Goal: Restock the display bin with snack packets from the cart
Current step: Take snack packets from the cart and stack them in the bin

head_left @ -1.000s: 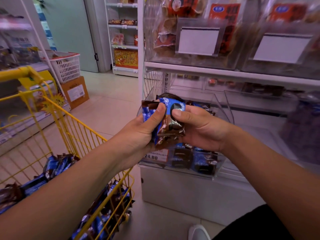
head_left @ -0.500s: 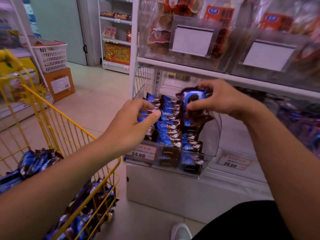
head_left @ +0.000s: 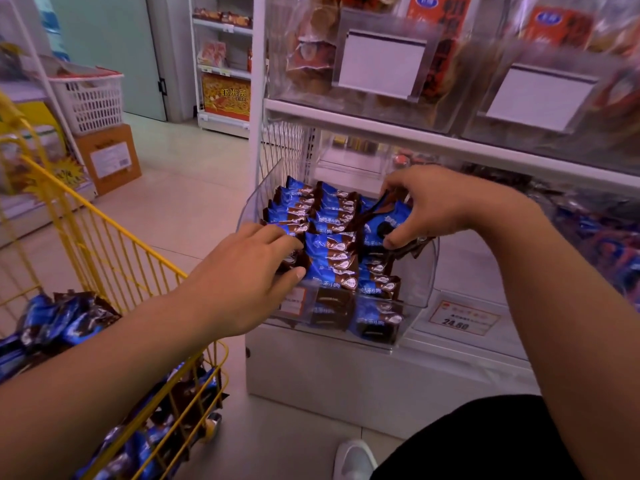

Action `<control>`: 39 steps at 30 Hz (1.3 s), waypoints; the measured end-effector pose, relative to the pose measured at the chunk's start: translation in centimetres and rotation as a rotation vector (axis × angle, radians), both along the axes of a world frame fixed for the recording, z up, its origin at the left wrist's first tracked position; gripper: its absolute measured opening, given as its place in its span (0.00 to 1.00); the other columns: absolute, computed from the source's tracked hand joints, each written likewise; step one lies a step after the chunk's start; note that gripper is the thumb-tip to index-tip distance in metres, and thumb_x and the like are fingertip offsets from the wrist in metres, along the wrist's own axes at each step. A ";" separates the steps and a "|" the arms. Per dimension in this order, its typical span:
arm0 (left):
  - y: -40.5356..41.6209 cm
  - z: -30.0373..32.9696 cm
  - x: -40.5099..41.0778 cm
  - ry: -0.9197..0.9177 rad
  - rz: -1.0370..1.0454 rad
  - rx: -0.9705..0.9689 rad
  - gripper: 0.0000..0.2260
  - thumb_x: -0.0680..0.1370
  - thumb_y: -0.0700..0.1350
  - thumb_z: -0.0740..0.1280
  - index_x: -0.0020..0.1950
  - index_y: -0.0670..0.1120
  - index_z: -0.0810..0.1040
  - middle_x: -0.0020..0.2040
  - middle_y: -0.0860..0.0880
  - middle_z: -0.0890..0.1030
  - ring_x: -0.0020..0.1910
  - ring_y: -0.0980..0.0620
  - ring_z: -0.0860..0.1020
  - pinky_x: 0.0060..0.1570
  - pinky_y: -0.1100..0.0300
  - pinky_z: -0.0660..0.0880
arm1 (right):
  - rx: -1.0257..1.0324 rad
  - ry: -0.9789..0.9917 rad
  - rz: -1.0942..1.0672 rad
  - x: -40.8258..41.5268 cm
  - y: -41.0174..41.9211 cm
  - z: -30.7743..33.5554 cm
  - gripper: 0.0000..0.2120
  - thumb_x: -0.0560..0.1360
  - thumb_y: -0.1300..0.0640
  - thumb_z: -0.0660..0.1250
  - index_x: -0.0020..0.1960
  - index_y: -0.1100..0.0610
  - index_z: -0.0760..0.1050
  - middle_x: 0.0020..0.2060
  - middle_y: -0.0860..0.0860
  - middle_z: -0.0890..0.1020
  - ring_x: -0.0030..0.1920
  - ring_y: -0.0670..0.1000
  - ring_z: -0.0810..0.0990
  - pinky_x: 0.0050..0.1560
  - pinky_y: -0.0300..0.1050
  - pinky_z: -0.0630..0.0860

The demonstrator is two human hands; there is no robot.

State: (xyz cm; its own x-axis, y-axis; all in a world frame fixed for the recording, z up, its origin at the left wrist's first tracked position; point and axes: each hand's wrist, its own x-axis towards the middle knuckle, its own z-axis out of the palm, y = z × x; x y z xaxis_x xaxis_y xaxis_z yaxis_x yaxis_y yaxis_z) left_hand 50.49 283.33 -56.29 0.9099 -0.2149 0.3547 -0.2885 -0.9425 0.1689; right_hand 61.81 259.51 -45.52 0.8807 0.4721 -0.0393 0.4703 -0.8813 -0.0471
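Both hands [head_left: 437, 202] on snack packets [head_left: 329, 233] inside display bin [head_left: 420, 289].

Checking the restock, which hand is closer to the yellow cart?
Left. The left hand rests on the bin's left packets, beside the cart; the right hand is farther right.

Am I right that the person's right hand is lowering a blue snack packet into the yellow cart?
Not quite. In the head view the right hand holds the blue snack packet over the clear display bin on the shelf, not the yellow cart, which stands to the left.
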 end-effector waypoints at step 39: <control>2.2 1.7 -2.6 -0.080 -0.189 -0.098 0.13 0.82 0.54 0.61 0.61 0.51 0.77 0.55 0.51 0.79 0.56 0.50 0.74 0.54 0.55 0.72 | 0.009 0.101 -0.041 0.6 2.2 -4.7 0.19 0.58 0.51 0.85 0.42 0.55 0.80 0.35 0.48 0.81 0.31 0.51 0.83 0.29 0.39 0.73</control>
